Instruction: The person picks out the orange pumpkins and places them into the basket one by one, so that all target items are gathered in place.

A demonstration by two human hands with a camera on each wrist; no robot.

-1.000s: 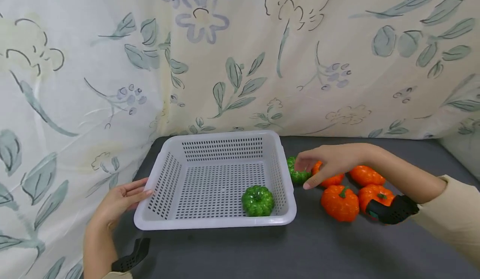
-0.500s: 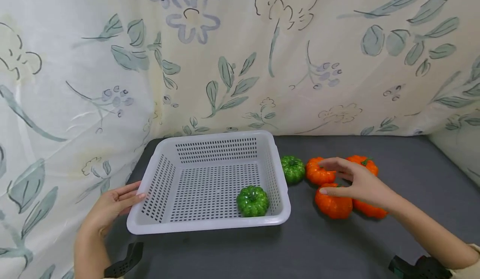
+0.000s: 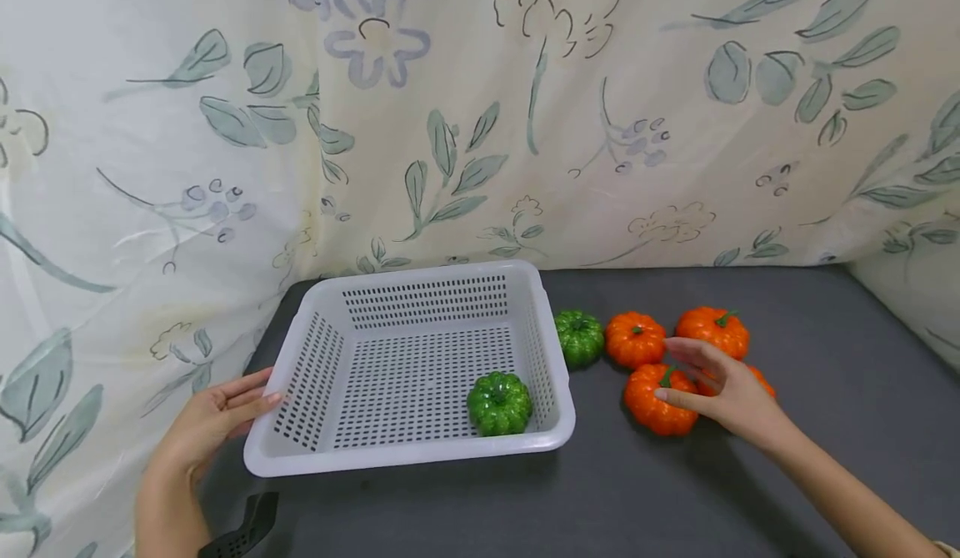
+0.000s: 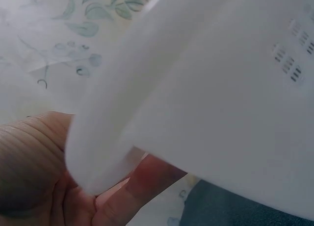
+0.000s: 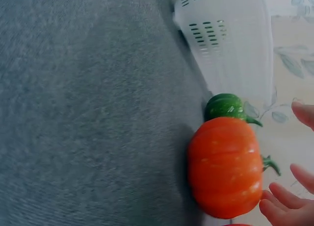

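A white plastic basket (image 3: pixel 408 366) is sitting on the dark grey, felt-like table surface (image 3: pixel 825 424); it is a shallow rectangular tray with rounded corners, a smooth rolled rim and rows of small slots perforating its walls and floor. The left hand (image 3: pixel 213 424) is resting against the basket's left wall with fingers straight and relaxed, fingertips touching the rim; the left wrist view is showing the thumb (image 4: pixel 29 162) and fingers lying under the smooth white edge, pressing rather than curling round it. Inside the basket, in its near right corner, a glossy green pumpkin (image 3: pixel 499 404) is lying, ribbed and squat. Just outside the right wall a second green pumpkin (image 3: pixel 579 337) is standing on the cloth. Beside it four shiny orange pumpkins are clustering: one next to the green one (image 3: pixel 634 339), one farther back (image 3: pixel 712 330), one nearest the viewer (image 3: pixel 658 399), and one mostly hidden behind the hand. The right hand (image 3: pixel 723 387) is hovering over the near orange pumpkin with fingers spread and loosely extended, grasping nothing; the right wrist view is showing the fingertips (image 5: pixel 282 204) just beside its ribbed, lacquered skin, and whether they are touching cannot be told. A cream curtain (image 3: pixel 480 108) printed with soft blue-green leaves and outlined flowers is hanging behind, falling in gentle folds
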